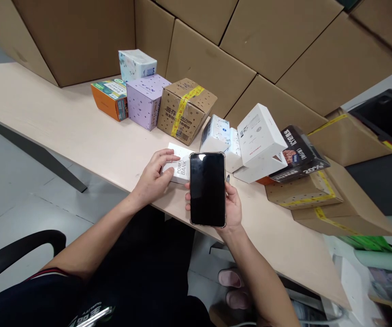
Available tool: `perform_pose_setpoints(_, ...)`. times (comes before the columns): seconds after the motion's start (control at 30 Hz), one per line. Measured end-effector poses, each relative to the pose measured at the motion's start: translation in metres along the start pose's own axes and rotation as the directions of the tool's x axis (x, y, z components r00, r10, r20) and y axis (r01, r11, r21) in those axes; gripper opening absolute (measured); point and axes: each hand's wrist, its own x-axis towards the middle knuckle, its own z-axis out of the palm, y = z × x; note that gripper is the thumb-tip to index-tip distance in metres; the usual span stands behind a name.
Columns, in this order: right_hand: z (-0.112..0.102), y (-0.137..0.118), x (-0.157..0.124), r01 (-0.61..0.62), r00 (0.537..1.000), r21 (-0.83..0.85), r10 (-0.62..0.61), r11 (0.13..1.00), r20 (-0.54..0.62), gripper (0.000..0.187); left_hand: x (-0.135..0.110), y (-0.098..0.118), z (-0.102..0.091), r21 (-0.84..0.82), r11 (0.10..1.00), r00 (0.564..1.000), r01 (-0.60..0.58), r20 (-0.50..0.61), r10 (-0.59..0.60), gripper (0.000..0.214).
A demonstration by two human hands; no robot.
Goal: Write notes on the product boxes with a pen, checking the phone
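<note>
My right hand is closed round a smartphone in a clear case, upright with its dark screen facing me. Several fingertips show at the phone's left edge. A small grey tip pokes out by the fingers at its right; what it belongs to is hidden. My left hand rests on the left part of a white box printed "POWER BANK", thumb and fingers apart on its top. The phone covers the box's right end.
On the table stand an orange-green box, a lilac box, a taped brown carton, white boxes and a black box. Large cartons wall the back. A chair armrest is at the left.
</note>
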Motion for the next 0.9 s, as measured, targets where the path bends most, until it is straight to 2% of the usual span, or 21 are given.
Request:
perform_pose_setpoints(0.27, 0.002, -0.002, 0.002, -0.034, 0.999, 0.016, 0.034, 0.999, -0.001, 0.064, 0.000, -0.003, 0.001, 0.003, 1.000, 1.000, -0.017, -0.015, 0.017, 0.028)
perform_pose_setpoints(0.67, 0.006, -0.004, 0.004, -0.005, 1.000, 0.034, 0.006, 0.999, -0.019, 0.062, 0.001, -0.008, 0.003, -0.005, 0.999, 0.999, -0.047, -0.026, 0.047, 0.029)
perform_pose_setpoints(0.8, 0.003, -0.006, -0.006, 0.059, 0.995, -0.043, -0.062, 0.997, -0.075, 0.059, 0.002, -0.010, 0.003, -0.042, 0.998, 0.999, -0.040, -0.033, 0.038, 0.028)
perform_pose_setpoints(0.9, -0.005, -0.009, -0.029, 0.151, 0.966, -0.213, -0.190, 0.965, -0.177, 0.055, 0.003, -0.011, 0.002, -0.084, 0.996, 0.999, -0.032, -0.031, 0.030, 0.026)
